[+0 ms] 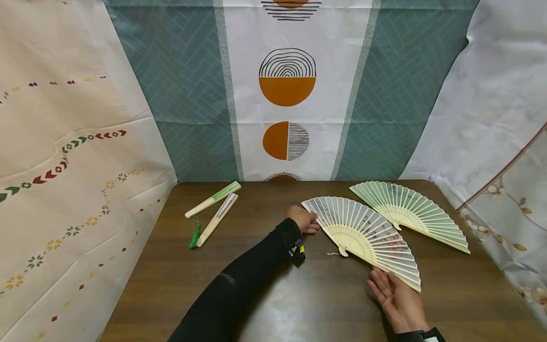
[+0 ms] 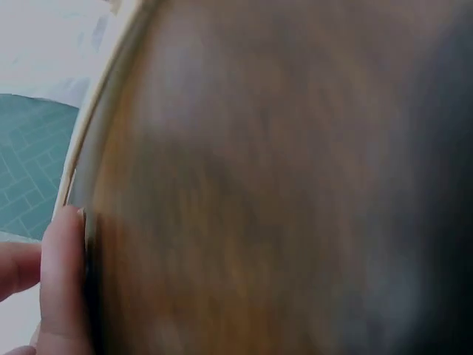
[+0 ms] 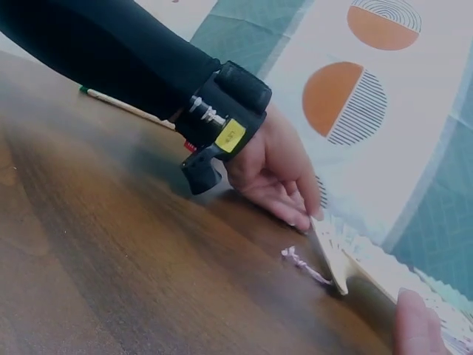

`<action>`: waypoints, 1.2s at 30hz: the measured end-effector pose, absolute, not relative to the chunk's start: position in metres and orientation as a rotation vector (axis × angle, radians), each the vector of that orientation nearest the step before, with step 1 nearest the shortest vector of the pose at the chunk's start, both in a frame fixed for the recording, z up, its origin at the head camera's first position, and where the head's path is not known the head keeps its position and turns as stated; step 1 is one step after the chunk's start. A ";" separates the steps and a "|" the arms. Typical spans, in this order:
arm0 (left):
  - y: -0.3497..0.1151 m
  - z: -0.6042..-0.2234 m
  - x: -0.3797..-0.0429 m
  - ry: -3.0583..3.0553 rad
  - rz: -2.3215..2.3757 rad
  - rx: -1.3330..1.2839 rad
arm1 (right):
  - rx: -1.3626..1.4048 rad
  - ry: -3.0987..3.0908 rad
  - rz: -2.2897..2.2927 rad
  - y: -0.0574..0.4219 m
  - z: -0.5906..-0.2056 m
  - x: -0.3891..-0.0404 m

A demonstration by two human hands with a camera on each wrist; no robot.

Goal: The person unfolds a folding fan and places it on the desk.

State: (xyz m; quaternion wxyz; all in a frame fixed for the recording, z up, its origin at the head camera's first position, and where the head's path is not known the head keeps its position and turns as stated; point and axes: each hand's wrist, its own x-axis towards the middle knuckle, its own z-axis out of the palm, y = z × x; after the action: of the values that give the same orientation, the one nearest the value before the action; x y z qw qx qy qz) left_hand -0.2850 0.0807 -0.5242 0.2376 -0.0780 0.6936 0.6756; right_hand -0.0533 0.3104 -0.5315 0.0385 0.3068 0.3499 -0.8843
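An opened white folding fan (image 1: 363, 232), with pale ribs and a faint floral print, lies spread on the brown table. At its far left edge my left hand (image 1: 302, 219) pinches the end of the outer stick. In the left wrist view the fingers (image 2: 63, 277) are by the rim of that fan. My right hand (image 1: 399, 301) is palm up at the near edge, its fairly straight fingers touching the lower outer stick; the thumb is hidden. A short pale cord (image 3: 304, 268) hangs from the fan's pivot in the right wrist view.
A spread green folding fan (image 1: 410, 211) lies behind and right of the white one. Two folded fans lie at the left: a green one (image 1: 213, 199) and a pale one (image 1: 218, 219), with a green tassel (image 1: 195, 232) beside them. Patterned cloths hang around the wooden table (image 1: 282, 304).
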 end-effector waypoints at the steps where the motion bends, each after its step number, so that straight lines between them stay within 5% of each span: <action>1: 0.080 -0.526 -0.288 1.923 1.826 -0.212 | 0.931 1.074 -2.707 0.311 -0.531 -0.053; 25: 0.066 -0.527 -0.293 2.051 1.692 -0.198 | 0.907 1.282 -2.496 0.317 -0.525 -0.040; 32: 0.029 -0.515 -0.271 2.114 1.744 -0.063 | 0.919 1.435 -2.402 0.299 -0.524 -0.030; 36: -0.007 -0.535 -0.291 2.497 1.578 0.154 | 0.870 1.632 -2.358 0.277 -0.509 -0.031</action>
State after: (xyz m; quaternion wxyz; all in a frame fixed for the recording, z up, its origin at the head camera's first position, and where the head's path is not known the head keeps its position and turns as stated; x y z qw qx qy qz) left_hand -0.2908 -0.0067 -0.5352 0.0918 0.0519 0.8407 0.5311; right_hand -0.0310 0.2768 -0.5094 0.0725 0.2896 0.5431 -0.7848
